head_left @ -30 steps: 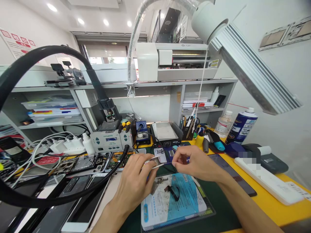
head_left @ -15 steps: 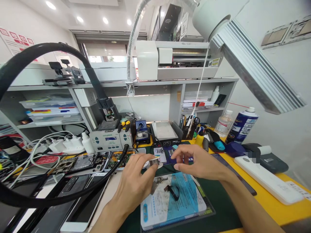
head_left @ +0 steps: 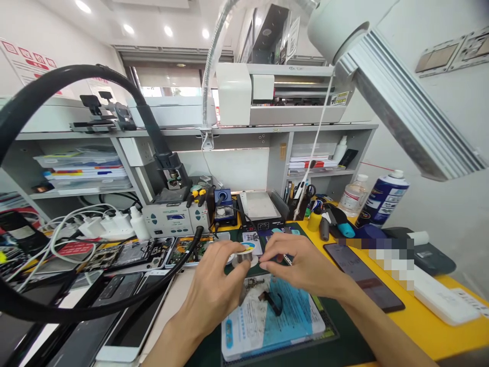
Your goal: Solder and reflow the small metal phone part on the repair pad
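My left hand (head_left: 216, 272) holds a small spool (head_left: 244, 255) that looks like solder wire, with a silvery side and a blue and yellow label on top. Just right of it, my right hand (head_left: 290, 260) is closed in a pinch, thumb and index fingertip together; whatever lies between them is too small to make out. Below both hands lies a blue and white pad (head_left: 255, 321) with dark smudges. On the pad rest a black flex cable (head_left: 273, 306) and a small metal part (head_left: 254, 282).
A grey soldering station (head_left: 171, 219) stands at the back left. A black hose (head_left: 103, 318) curves across the left side over several phones. On the right are a dark phone (head_left: 362, 275), a spray can (head_left: 382, 199) and a clear bottle (head_left: 352, 196). A lamp (head_left: 412, 107) hangs above.
My right hand has moved left towards the spool, and its fingers have closed from a loose, parted curl into a pinch. The left hand keeps its hold on the spool.
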Available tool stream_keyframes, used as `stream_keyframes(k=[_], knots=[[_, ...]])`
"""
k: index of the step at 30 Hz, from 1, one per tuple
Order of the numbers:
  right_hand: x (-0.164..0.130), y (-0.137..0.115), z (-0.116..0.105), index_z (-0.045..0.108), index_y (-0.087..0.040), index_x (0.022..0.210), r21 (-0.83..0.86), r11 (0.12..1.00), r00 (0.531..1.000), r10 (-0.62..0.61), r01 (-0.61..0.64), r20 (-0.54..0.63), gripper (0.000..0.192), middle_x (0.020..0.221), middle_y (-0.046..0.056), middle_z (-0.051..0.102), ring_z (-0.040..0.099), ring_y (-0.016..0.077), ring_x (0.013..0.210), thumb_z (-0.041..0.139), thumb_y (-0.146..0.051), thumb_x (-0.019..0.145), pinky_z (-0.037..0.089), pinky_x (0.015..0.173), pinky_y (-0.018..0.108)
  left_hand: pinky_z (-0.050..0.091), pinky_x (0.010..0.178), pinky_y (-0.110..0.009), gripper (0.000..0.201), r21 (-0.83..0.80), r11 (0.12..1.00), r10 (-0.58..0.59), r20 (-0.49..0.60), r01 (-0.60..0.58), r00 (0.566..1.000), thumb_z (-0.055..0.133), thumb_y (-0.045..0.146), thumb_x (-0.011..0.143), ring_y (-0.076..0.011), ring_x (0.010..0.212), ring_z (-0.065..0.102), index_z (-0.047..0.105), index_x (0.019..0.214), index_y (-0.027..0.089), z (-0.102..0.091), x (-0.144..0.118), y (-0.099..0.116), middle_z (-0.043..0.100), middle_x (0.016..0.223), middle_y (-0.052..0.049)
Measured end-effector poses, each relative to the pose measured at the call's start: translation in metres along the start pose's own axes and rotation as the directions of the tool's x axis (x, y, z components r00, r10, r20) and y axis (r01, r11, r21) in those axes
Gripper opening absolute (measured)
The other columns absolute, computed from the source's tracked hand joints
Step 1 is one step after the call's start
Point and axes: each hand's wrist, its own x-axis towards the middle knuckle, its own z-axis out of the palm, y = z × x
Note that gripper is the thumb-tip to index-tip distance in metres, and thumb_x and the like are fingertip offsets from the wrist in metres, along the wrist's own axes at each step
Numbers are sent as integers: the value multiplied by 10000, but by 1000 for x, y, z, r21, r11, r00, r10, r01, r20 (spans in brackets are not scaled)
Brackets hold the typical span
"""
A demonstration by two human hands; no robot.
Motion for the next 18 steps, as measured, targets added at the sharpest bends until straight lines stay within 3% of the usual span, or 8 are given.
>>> stream_keyframes(k=[7,12,13,15,18], knots=[[-1,-3,-11,729,-197,787,-37,998,997,61,-59,44,121,825,26,699,621,156,741,667,-116,852,473,666,271,514,844,-464,360,48,999,9,6,-9,1000,599,-103,770,-298,1061,548,598,1037,139,1,-2,-5,594,1151,-159],[-5,-5,-30,701,-204,769,-109,979,969,189,-173,161,83,825,23,702,632,166,739,710,-211,852,485,640,274,514,835,-471,361,74,997,9,12,-10,1000,594,-97,775,-303,1059,548,598,1038,149,0,-2,-7,597,1148,-158],[-5,-4,-32,708,-207,835,-113,974,963,213,-196,165,54,885,32,709,643,171,757,725,-254,854,506,650,280,514,834,-471,357,77,997,3,12,-4,1000,596,-95,779,-305,1060,547,597,1038,151,0,-3,-7,598,1149,-159],[-6,-2,-29,695,-227,1080,-107,975,971,206,-193,125,262,1074,61,698,665,191,832,758,-328,846,558,692,304,513,834,-466,352,73,997,-7,13,6,1000,599,-91,785,-304,1064,546,596,1040,152,-1,-3,-6,597,1150,-159],[-6,1,-8,533,-268,1403,-147,989,999,34,-32,12,623,1342,110,590,638,260,1118,781,-320,834,590,878,385,513,840,-448,338,47,999,-10,13,9,1000,604,-86,794,-287,1058,548,592,1039,147,0,-2,-4,596,1148,-153]])
